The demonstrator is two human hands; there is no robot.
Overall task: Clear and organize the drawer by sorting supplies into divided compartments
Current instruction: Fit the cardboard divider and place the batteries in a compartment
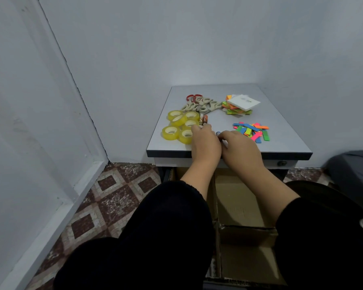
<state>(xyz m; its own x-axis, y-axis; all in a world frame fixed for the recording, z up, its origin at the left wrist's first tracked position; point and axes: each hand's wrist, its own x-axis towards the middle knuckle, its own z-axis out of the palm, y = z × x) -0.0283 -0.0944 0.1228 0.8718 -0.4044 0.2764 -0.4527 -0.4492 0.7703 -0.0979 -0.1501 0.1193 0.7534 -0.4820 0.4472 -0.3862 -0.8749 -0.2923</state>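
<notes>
While both hands meet at frame centre on the table (281, 114), the left hand (205, 143) and right hand (239, 147) curl over small items, grip unclear; the drawer (239, 206) lies open below.

The person wears a black long-sleeved top of soft, matte cloth, with no print or marking to be seen on it. The left sleeve (168, 222) and the right sleeve (323, 237) are both pushed up, so the forearms, the left hand (205, 143) and the right hand (240, 148) are bare. The cuffs are loose and slightly rumpled, and no ring, watch or bracelet shows on either wrist or on the fingers.
</notes>
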